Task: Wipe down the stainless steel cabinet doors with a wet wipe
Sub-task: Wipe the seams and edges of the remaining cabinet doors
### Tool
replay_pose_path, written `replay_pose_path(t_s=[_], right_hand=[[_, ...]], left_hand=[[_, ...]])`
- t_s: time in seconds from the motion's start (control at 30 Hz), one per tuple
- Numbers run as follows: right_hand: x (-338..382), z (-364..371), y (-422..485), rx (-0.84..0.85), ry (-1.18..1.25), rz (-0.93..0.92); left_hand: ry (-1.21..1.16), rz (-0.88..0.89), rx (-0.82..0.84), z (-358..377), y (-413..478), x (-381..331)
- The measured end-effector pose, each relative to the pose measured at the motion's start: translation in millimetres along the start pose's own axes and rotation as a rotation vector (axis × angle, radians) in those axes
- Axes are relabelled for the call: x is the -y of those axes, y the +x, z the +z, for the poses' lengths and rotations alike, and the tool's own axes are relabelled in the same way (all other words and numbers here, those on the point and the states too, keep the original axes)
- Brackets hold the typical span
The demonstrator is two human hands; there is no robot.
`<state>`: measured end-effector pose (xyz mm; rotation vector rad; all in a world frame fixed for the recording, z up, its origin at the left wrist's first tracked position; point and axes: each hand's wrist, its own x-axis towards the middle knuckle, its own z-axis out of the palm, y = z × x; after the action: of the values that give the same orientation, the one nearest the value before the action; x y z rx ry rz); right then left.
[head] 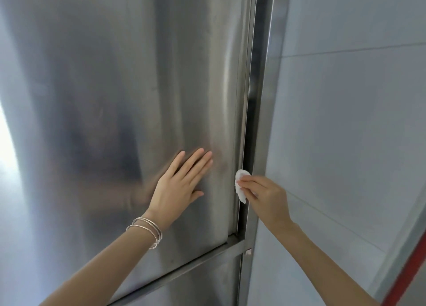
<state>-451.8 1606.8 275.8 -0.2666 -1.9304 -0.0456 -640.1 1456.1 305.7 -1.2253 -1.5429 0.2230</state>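
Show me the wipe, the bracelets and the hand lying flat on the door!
wipe (241,193): head view, on its lower white part.
bracelets (159,236): head view, where the rings bunch at the wrist.
left hand (177,185): head view, on the back of the hand.

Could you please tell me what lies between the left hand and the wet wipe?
In the head view, only bare steel of the cabinet door lies between the left hand and the wet wipe, which the right hand holds at its edge.
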Motion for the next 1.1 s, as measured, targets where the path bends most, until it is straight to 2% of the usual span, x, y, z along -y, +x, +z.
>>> replay_pose_path(t_s=[0.43, 0.73, 0.97, 1.1], right_hand=[[27.2, 5.0, 19.5, 0.015, 0.062, -0.058], [62.6, 27.3, 42.7, -0.067, 0.158, -0.098], [88.8, 43.4, 66.2, -0.189, 0.163, -0.233], [103.0, 52.1, 84.0, -0.250, 0.109, -0.304]], left_hand=[[0.046, -0.034, 0.031, -11.5, -33.6, 25.6], [0.024, -0.063, 0.060, -25.8, -67.4, 51.9], [-0.036, -0.104, 0.088, -33.2, -93.1, 70.7], [-0.066, -0.140, 0.026, -42.4, -85.0, 87.2]])
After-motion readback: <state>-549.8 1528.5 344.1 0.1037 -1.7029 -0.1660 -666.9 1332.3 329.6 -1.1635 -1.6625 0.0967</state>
